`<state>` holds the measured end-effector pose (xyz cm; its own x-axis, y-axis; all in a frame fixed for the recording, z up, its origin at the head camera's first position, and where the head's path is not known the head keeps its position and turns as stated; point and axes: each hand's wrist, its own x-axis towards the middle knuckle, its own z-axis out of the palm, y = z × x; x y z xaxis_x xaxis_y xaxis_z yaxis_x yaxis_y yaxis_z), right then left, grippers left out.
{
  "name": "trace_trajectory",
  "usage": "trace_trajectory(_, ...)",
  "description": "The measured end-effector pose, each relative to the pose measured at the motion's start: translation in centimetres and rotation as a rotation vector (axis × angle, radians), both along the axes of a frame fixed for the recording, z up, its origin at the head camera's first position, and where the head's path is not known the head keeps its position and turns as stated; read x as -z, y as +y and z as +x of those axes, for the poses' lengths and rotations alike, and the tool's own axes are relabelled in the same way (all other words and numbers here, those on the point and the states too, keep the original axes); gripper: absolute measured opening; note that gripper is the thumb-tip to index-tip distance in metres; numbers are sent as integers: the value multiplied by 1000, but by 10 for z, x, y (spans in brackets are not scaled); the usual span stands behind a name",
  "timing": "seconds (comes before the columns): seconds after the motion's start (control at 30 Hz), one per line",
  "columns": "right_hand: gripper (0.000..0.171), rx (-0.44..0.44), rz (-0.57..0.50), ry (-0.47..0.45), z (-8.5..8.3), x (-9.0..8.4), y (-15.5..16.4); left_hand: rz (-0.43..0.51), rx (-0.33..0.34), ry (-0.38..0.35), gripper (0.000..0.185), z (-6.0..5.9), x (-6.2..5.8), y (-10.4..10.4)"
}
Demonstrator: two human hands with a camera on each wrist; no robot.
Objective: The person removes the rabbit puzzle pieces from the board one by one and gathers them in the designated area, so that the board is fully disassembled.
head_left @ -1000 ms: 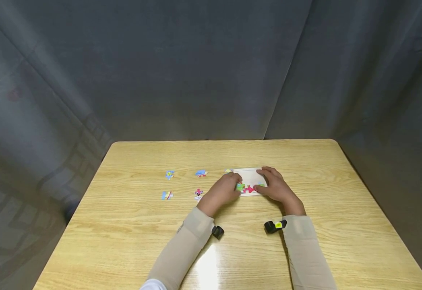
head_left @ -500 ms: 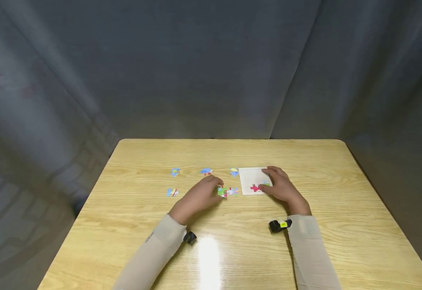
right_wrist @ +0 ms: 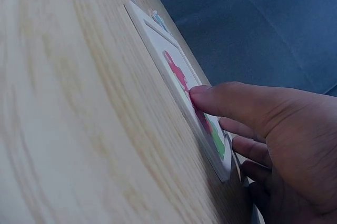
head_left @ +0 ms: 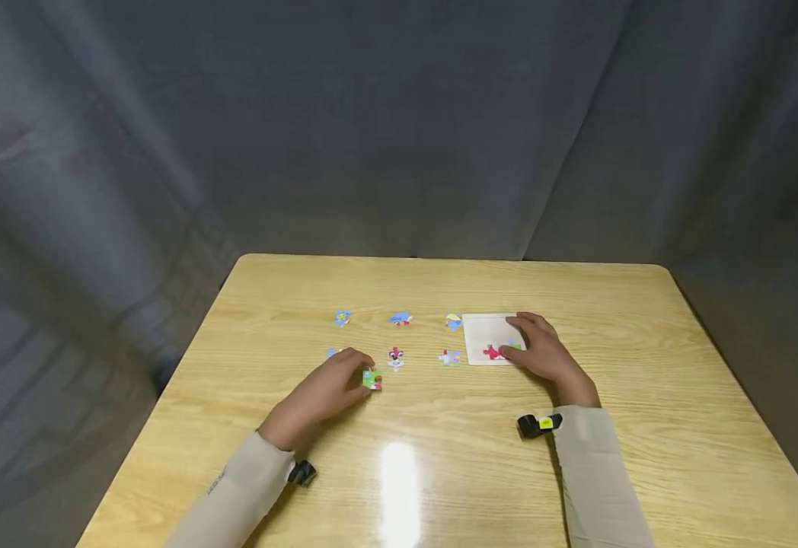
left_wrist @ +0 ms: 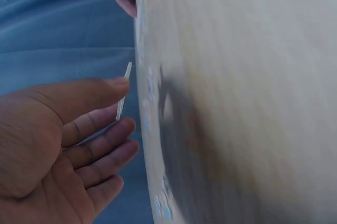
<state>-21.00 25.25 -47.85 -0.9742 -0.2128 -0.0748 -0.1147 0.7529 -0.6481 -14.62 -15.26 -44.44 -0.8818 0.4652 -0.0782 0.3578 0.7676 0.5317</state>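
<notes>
My left hand point(head_left: 322, 392) pinches a green puzzle piece point(head_left: 372, 379) between thumb and fingers, over the left-middle of the table. In the left wrist view that puzzle piece point(left_wrist: 128, 72) shows edge-on, lifted off the wood. My right hand point(head_left: 548, 356) grips the right side of a white puzzle tray point(head_left: 483, 327), thumb on the pieces inside and fingers around its edge. A pink piece point(head_left: 491, 352) lies along the tray's near side. Beside it, a green piece point(right_wrist: 217, 142) sits in the near right corner, partly under the hand.
Loose pieces lie left of the tray: a flower piece point(head_left: 342, 318), a blue-and-red one point(head_left: 400, 318), a yellow-and-blue one point(head_left: 453, 321), a face piece point(head_left: 395, 358) and a pale one point(head_left: 449, 357). Another blue piece point(head_left: 333, 353) is partly hidden behind my left hand.
My left hand has drawn the green piece leftward from the tray, past the pale piece and the face piece. My right hand stays at the tray. The head view has shifted slightly.
</notes>
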Motion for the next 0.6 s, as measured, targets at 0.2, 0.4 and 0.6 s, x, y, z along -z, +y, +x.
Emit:
trace_trajectory(0.2,71,-4,14,6,0,-1,5,-9,-27,-28,36,10,2,-18)
trace_trajectory(0.4,71,2,20,12,1,-3,9,-33,0,-15,36,14,3,-34)
trace_trajectory(0.6,73,23,25,-5,3,-1,9,-79,43,5,31,14,4,-44)
